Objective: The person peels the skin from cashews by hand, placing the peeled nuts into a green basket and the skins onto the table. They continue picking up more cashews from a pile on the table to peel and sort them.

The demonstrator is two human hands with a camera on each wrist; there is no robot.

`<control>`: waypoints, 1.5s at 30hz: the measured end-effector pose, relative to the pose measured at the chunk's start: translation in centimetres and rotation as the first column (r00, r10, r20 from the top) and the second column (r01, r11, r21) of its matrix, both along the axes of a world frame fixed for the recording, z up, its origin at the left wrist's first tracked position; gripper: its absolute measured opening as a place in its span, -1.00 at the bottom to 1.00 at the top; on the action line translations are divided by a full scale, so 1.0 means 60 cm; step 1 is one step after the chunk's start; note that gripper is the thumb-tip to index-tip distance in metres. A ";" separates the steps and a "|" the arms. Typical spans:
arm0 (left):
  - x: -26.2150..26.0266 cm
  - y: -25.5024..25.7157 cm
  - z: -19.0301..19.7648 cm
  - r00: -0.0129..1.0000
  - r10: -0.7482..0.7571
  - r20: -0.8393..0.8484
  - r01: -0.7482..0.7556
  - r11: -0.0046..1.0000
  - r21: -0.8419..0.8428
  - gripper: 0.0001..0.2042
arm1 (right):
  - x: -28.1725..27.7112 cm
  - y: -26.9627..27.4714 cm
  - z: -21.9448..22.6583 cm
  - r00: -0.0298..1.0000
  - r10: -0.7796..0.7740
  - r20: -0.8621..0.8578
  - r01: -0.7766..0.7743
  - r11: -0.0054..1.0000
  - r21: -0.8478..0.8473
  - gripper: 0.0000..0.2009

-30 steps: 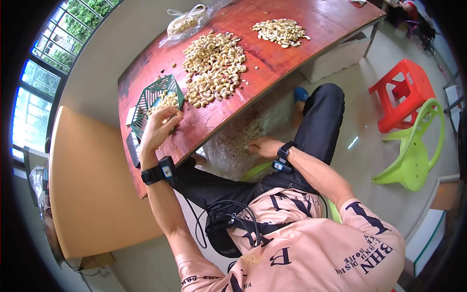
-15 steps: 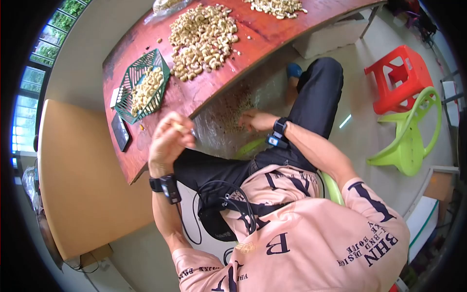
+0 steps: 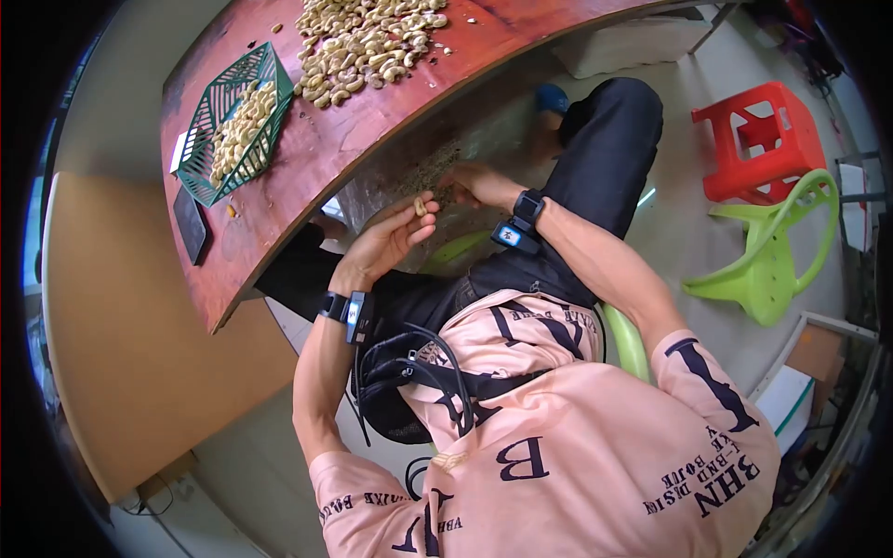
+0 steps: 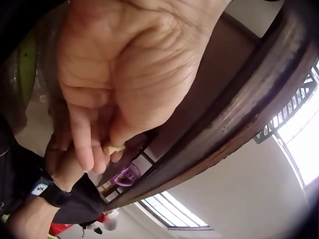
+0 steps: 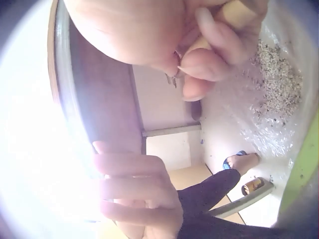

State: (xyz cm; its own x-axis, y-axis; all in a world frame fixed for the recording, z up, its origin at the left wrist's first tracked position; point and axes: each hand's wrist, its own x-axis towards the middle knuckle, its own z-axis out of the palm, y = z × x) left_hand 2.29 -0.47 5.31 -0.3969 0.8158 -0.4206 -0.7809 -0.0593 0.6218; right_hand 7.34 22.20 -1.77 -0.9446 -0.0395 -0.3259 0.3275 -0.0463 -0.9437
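In the head view my left hand (image 3: 391, 244) pinches a single cashew (image 3: 420, 205) between thumb and fingertips, beyond the table's front edge. The left wrist view also shows this cashew (image 4: 113, 149) at the fingertips. Close by, my right hand (image 3: 484, 184) is low in front of the lap. Its fingers curl round a pale, rounded handle (image 5: 239, 12) in the right wrist view; the rest of that tool is mostly hidden. On the red table (image 3: 326, 153) stands a green slatted basket (image 3: 193, 172) with cashews (image 3: 244, 135) in it. A bigger cashew heap (image 3: 363, 51) lies beside it.
A dark phone (image 3: 191, 228) lies by the basket. Crumbly peelings (image 5: 279, 84) are spread on clear plastic sheeting (image 5: 269, 144) below the hands. A red stool (image 3: 763, 139) and a green chair (image 3: 777, 256) stand at the right.
My left hand has left the basket's edge and come over the lap with a cashew, up to the right hand. The head view has tilted downward. The right hand stays low in front.
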 end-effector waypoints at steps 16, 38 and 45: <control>-0.006 -0.014 -0.041 0.997 -0.065 -0.047 0.072 0.986 0.151 -0.72 | 0.000 0.012 0.033 0.995 -0.104 0.000 0.104 0.995 0.008 -0.63; -0.005 -0.003 -0.025 0.998 0.058 0.022 -0.056 0.996 -0.072 -0.68 | 0.001 0.013 0.000 0.985 -0.081 0.154 0.106 0.981 -0.164 -0.66; -0.017 -0.004 -0.056 0.983 0.144 0.116 -0.137 0.988 -0.068 -0.66 | 0.004 0.002 0.019 0.987 -0.037 0.154 0.058 0.990 -0.130 -0.64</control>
